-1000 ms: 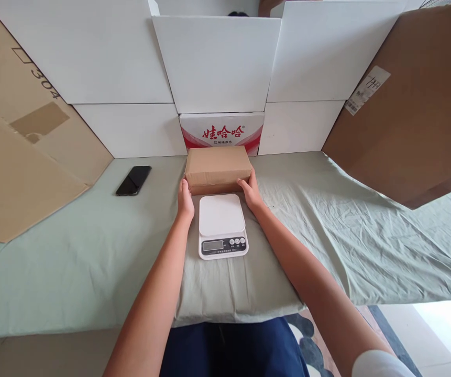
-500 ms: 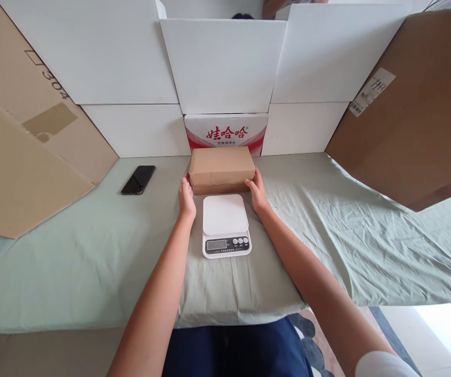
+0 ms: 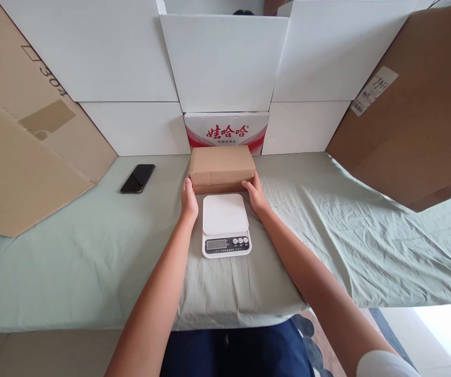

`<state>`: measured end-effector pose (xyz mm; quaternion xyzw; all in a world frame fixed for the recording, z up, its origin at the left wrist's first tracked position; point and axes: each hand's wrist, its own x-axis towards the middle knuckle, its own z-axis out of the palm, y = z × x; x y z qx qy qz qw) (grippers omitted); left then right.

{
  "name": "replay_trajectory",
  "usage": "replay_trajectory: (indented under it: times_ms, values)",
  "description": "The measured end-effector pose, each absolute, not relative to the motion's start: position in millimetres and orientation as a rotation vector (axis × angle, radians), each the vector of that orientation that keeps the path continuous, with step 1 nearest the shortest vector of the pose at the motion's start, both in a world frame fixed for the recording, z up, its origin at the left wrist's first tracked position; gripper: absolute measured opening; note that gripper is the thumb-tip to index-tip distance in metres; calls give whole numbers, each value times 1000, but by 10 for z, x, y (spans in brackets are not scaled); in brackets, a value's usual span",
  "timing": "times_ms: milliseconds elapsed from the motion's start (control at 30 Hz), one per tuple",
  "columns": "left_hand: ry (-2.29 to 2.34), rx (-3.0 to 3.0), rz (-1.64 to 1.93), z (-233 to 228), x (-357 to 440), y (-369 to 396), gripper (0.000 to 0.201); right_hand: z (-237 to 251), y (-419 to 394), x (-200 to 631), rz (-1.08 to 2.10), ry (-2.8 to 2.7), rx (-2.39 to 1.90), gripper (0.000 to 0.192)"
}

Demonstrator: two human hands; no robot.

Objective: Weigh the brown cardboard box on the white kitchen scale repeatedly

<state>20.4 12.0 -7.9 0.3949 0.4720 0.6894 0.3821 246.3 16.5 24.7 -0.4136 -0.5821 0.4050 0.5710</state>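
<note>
A brown cardboard box (image 3: pixel 222 163) lies on the green cloth, just behind a white kitchen scale (image 3: pixel 226 215). My left hand (image 3: pixel 189 198) presses on the box's left side near its front corner, its fingers partly hidden along that side. On the opposite end, my right hand (image 3: pixel 256 193) grips the front right corner, the thumb on the front face and the fingers around the side. Nothing rests on the scale's platform, and its display and buttons face me.
A black smartphone (image 3: pixel 138 178) lies left of the box. White panels (image 3: pixel 225 63) and a red-and-white printed carton (image 3: pixel 227 128) stand behind. Large cardboard sheets flank the cloth, one on the left (image 3: pixel 32 157) and one on the right (image 3: pixel 414 125). The green cloth (image 3: pixel 91 251) has a front edge close to me.
My left hand has shifted slightly right and nearer me along the box's side. The right thumb has slid a little left on the front face. The box and scale stay nearly in place.
</note>
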Motion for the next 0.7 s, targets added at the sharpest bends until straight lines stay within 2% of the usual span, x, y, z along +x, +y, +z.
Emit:
replay_trajectory:
  times_ms: [267,700]
  values:
    - [1156,940,1752,-53,193,148,64,167,225,2459,952,-1374,-990,62]
    - [1150,950,1703,-10,170,147,78,221,188,2453,937,-1349,-955,66]
